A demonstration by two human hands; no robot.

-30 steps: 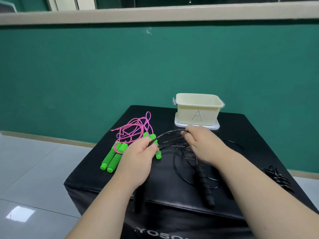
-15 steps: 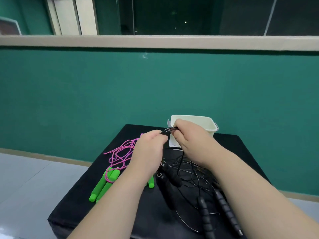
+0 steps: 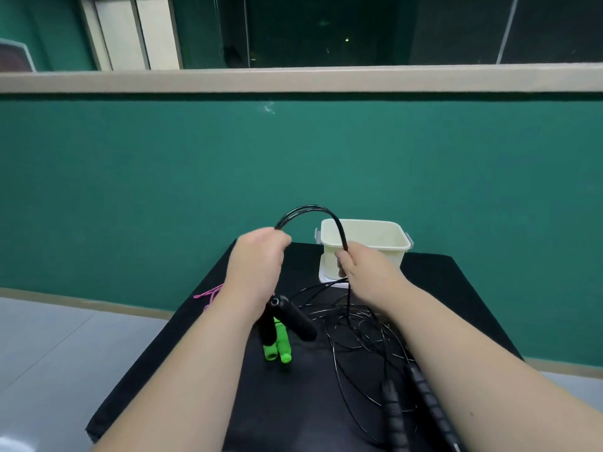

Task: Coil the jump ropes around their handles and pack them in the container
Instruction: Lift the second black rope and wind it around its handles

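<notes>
Currently the left hand [image 3: 257, 265] has its fingers curled tight round a bundle of black rope [image 3: 313, 208] strands, two black handles [image 3: 295, 319] jutting from under its palm toward five o'clock, while the right hand [image 3: 368, 272] pinches the other end of the arch, fingers closed on the cord. Loose black coils [image 3: 359, 331] and a second pair of handles [image 3: 393, 412] lie at five o'clock on the black table [image 3: 456, 305], green handles [image 3: 277, 349] and pink cord [image 3: 208, 293] toward nine, the cream container [image 3: 368, 243] at twelve.

teal wall [image 3: 130, 190] w/ beige ledge [image 3: 293, 80], dark window [image 3: 326, 27] above; grey tile floor [image 3: 49, 347]; black table [image 3: 447, 288].
</notes>
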